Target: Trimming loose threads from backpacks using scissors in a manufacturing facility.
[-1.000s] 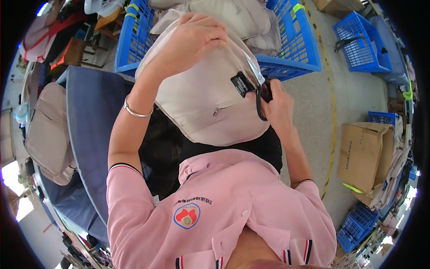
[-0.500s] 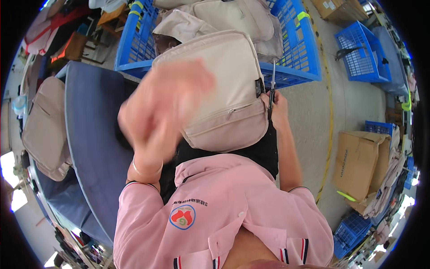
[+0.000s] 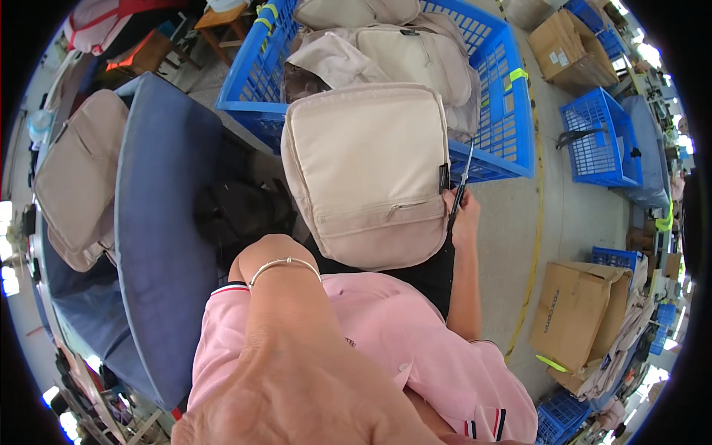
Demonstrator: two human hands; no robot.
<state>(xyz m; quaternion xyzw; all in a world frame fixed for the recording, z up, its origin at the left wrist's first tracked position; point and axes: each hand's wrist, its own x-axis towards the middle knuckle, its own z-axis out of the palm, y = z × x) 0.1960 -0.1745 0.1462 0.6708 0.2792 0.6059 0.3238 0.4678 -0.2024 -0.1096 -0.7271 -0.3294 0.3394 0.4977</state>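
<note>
A beige bag (image 3: 371, 148) with a zipped pocket rests across my lap and leans toward the blue crate. At its right side, my right hand (image 3: 466, 216) is closed round a pair of scissors (image 3: 459, 194) with dark handles, blades pointing up and away. The fingers of that hand also meet the bag's edge below a small black label (image 3: 443, 178). My left hand (image 3: 297, 400), a thin bracelet at its wrist, is raised very near the camera, away from the bag. Its fingers run out of the picture at the lower edge.
Ahead stands a blue plastic crate (image 3: 525, 122) with several beige bags in it. At my left is a blue-grey padded panel (image 3: 159, 245), with another beige bag (image 3: 81, 174) beyond it. A cardboard box (image 3: 571, 315) and a smaller blue crate (image 3: 601, 141) stand at right.
My left hand has moved from above the bag back toward me, close to the camera. The bag, scissors and right hand appear slightly lower and further right as the view shifts.
</note>
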